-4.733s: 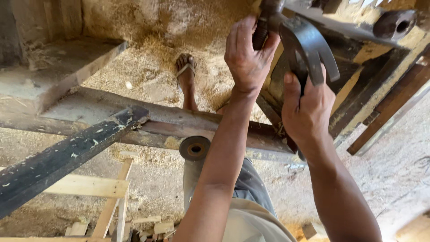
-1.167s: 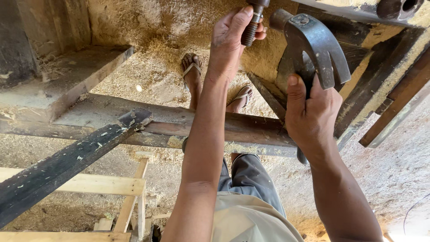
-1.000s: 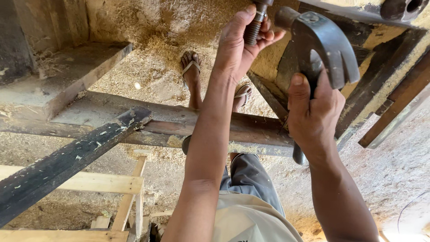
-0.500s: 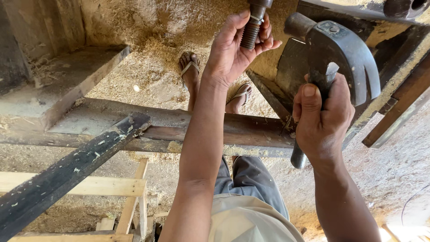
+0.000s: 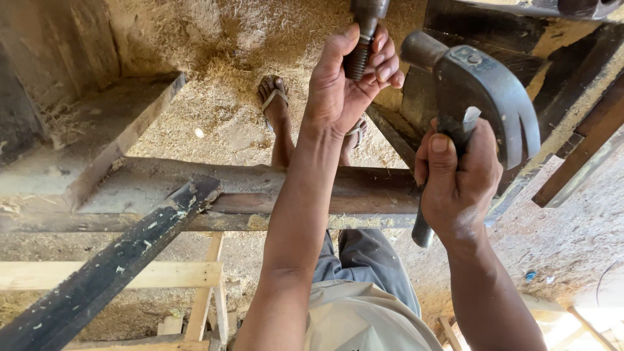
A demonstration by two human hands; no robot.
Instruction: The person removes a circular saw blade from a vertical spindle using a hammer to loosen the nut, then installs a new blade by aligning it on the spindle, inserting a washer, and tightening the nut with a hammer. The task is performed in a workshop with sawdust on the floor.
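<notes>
Closest to me, at about five o'clock, the right hand (image 5: 458, 179) is wrapped tight around the handle of a claw hammer (image 5: 484, 107). The hammer's handle runs up and down. Its head is raised, with the flat face pointing toward eleven o'clock and the claws curling down toward four o'clock.

A bit farther, near twelve o'clock, the left hand (image 5: 348, 81) pinches a dark threaded bolt (image 5: 361, 45) with its fingers curled around it. The bolt stands upright, its long way going up and out of sight.

I think the hitting is not finished: the bolt is held steady and the hammer is ready.

Far below are a wooden beam (image 5: 260, 192) and sawdust floor (image 5: 214, 78).
</notes>
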